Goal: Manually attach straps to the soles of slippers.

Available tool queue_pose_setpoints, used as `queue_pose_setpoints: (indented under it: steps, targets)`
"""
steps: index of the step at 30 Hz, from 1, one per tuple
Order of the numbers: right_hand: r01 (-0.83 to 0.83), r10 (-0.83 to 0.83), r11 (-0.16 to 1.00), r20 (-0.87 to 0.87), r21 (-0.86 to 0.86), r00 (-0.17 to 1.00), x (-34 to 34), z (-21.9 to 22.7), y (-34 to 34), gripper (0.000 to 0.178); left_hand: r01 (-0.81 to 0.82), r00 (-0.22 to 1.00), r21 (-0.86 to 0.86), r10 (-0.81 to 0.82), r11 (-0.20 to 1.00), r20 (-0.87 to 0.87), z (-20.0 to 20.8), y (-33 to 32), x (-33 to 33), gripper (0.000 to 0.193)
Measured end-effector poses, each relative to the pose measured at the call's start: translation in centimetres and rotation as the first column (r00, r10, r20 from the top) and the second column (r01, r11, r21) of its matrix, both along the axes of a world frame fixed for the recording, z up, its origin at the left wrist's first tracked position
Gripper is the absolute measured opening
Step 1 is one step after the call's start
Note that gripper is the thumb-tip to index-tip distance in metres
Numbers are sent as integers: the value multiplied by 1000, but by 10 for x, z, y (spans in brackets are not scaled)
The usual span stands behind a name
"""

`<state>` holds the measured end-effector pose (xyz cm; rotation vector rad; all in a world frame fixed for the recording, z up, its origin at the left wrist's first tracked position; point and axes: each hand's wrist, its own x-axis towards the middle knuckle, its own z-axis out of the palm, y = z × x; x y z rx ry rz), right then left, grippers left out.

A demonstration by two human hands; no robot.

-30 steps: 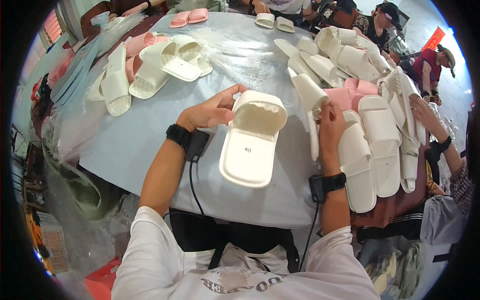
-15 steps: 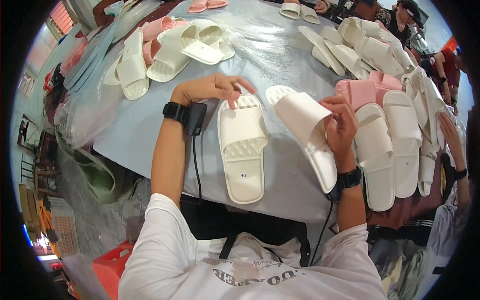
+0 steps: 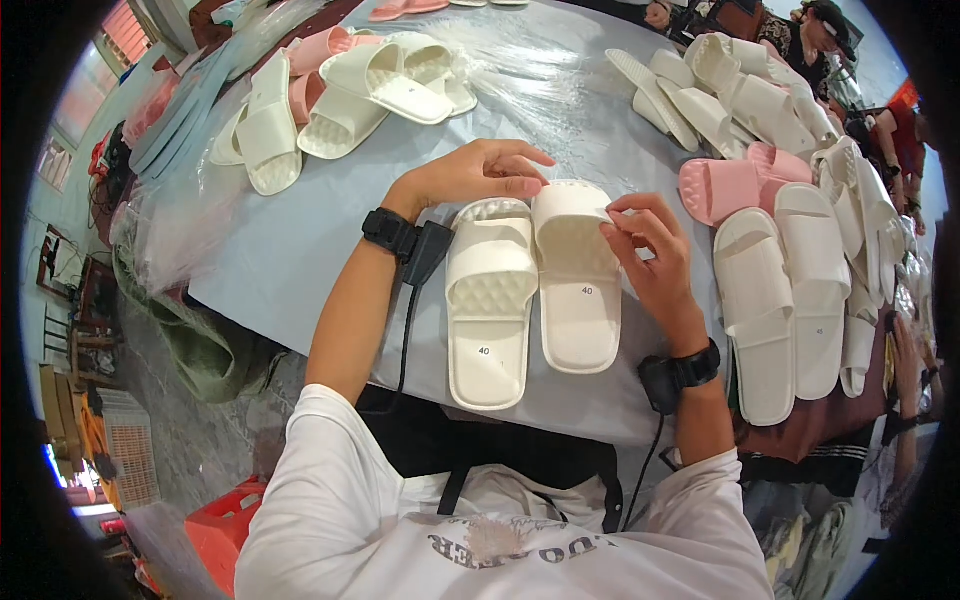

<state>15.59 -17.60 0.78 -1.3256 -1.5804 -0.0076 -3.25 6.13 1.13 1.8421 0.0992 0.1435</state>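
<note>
Two white slippers stand side by side in front of me, toes pointing away, each with a quilted footbed and a small size label. My left hand (image 3: pixel 488 172) reaches over the toe end of the left slipper (image 3: pixel 490 335), its fingers stretched to the right and nothing in them. The thumb tip is close to the toe of the right slipper (image 3: pixel 578 325). Thumb and fingers of my right hand (image 3: pixel 652 248) pinch the right edge of that slipper's strap. Both wrists wear a black strap with a small box and cable.
White and pink slippers (image 3: pixel 375 85) lie at the far left. More white slippers (image 3: pixel 755 320) and a pink pair (image 3: pixel 718 190) pile up on the right. Clear plastic film (image 3: pixel 545 85) spreads over the far tabletop. Other people are at the right edge.
The right slipper has swung from tilted to nearly straight and now sits close beside the left one. My left hand has shifted right, with its fingers out of the left slipper's toe.
</note>
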Motion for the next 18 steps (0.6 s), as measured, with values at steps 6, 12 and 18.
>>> queue_pose_setpoints:
  steps: [6,12,18]
  targets:
    - [-111,108,993,71,35,992,0,9,-1,18,-148,985,106,156,983,-75,-5,0,5,60]
    - [-190,198,980,-474,65,858,-20,18,-3,12,-10,998,-248,-5,969,-58,-21,22,-6,52]
    - [-31,30,983,-9,-182,999,15,12,-7,20,34,926,-776,273,629,262,-30,9,-8,35]
